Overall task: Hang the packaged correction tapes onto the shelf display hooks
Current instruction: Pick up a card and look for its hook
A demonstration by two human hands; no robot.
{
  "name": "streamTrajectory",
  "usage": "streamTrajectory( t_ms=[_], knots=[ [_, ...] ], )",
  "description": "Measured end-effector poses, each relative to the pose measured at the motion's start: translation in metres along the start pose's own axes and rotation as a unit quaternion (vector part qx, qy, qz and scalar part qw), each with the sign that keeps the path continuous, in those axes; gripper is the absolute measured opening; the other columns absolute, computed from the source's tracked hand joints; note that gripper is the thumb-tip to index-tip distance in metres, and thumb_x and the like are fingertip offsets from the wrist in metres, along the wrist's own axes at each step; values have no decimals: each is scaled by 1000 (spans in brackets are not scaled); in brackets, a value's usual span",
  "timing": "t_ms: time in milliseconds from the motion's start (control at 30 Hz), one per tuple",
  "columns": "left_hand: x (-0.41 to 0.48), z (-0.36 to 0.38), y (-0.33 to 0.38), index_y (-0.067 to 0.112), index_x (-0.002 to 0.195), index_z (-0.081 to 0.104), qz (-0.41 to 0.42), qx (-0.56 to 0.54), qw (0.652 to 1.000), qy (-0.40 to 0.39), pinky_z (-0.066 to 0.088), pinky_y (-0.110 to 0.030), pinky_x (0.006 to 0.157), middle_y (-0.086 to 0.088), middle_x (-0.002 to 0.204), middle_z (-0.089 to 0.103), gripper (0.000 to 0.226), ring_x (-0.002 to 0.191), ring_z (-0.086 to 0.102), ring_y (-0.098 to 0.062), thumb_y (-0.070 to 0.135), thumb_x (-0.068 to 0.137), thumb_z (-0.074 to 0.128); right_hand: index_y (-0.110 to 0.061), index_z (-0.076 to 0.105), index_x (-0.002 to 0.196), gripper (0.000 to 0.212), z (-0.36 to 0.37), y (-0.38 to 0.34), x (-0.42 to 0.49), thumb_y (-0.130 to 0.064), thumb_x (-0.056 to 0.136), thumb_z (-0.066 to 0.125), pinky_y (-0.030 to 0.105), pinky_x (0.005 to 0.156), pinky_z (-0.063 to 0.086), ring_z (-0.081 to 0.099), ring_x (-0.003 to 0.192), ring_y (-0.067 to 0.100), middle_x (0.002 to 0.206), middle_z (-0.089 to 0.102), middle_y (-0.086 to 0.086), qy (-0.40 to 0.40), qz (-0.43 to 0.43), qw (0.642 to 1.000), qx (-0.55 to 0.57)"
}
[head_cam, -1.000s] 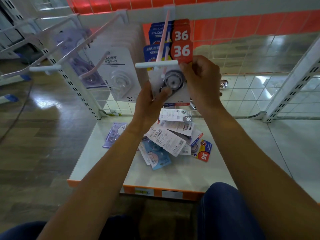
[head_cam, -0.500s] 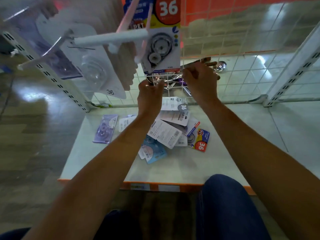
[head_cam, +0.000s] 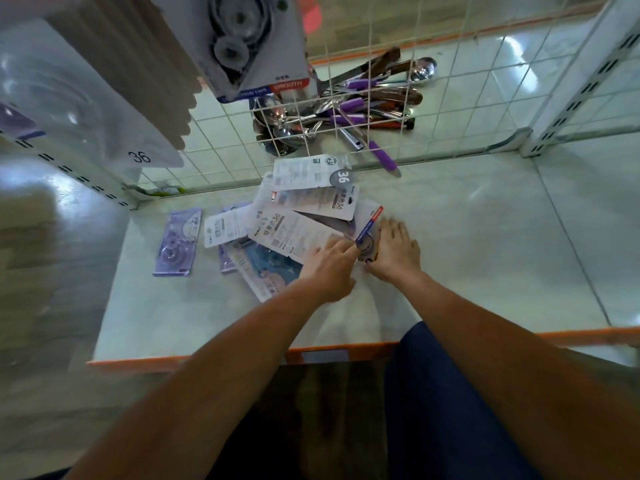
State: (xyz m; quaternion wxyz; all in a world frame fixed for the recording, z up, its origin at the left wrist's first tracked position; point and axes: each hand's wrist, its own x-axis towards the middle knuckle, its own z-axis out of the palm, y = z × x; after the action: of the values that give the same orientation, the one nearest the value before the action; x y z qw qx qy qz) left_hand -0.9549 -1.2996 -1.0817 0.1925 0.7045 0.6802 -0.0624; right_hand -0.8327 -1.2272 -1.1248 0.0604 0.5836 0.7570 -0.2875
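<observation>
A loose pile of packaged correction tapes (head_cam: 304, 216) lies on the white shelf (head_cam: 485, 258). Both hands are down at the pile's right edge. My right hand (head_cam: 394, 254) rests with spread fingers on a package with a blue strip (head_cam: 369, 230). The fingertips of my left hand (head_cam: 330, 268) touch that package's near corner. A purple package (head_cam: 176, 244) lies apart on the left. At the top a hung package (head_cam: 242, 46) dangles close to the camera, and a row of clear packages marked 36 (head_cam: 104, 116) hangs to its left. The hooks themselves are out of frame.
A wire grid panel (head_cam: 433, 109) backs the shelf, with a heap of spoons and purple-handled utensils (head_cam: 346, 109) behind it. Slotted uprights (head_cam: 571, 98) stand at the right and left. The shelf's orange front edge (head_cam: 571, 332) runs just above my knee (head_cam: 450, 393).
Both hands let go of the package left hanging on the hook and dropped to the pile on the shelf. The view tilted downward.
</observation>
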Motion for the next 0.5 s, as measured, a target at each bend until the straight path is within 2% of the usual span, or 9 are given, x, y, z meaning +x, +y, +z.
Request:
streamTrajectory(
  t_ms=[67,133,200,300,367,433,500],
  knots=[
    [2,4,-1,17,138,42,-1,30,1000,-7,31,-42,110,-2,148,35,58,140,24,-21,31,86,63,-10,2,151,111,2,1,4,-48,75,73,50,114,17,1,148,24,160,4,7,-13,0,1000,-11],
    [2,4,-2,17,139,41,-8,22,1000,-2,29,-42,112,-3,149,34,58,141,23,-21,31,87,63,-10,10,149,110,1,-1,4,-51,71,75,49,111,23,15,144,29,154,18,12,7,0,1000,-28],
    [1,3,-3,17,138,42,-21,4,1000,11,27,-40,112,-2,148,35,56,140,22,-20,30,87,62,-9,26,140,99,2,-3,0,-56,68,74,46,102,32,33,129,33,138,34,15,44,3,997,-58],
    [-3,3,-3,17,139,42,-28,-11,999,13,23,-39,113,-1,149,35,56,142,19,-19,28,88,62,-7,41,124,73,6,-6,-12,-52,75,70,42,92,39,40,117,33,126,41,15,69,26,996,-59],
    [-6,3,-4,19,140,41,-32,-25,999,7,21,-39,115,-1,149,34,57,144,17,-19,27,88,63,-6,44,122,50,6,-6,-20,-35,86,63,41,88,43,46,114,36,126,41,17,58,57,996,28],
    [-10,2,-4,20,142,39,-37,-35,999,-2,21,-39,116,-1,151,33,60,145,15,-19,27,88,64,-5,53,119,34,-1,-6,-29,-20,90,56,39,84,44,53,108,39,122,50,20,32,88,985,148],
    [-14,-1,-5,19,143,37,-44,-46,998,-5,22,-38,115,-2,151,33,62,144,17,-19,27,88,64,-5,64,101,18,-13,-5,-41,-11,86,55,36,75,46,59,100,38,103,63,19,44,94,968,227]
  ],
)
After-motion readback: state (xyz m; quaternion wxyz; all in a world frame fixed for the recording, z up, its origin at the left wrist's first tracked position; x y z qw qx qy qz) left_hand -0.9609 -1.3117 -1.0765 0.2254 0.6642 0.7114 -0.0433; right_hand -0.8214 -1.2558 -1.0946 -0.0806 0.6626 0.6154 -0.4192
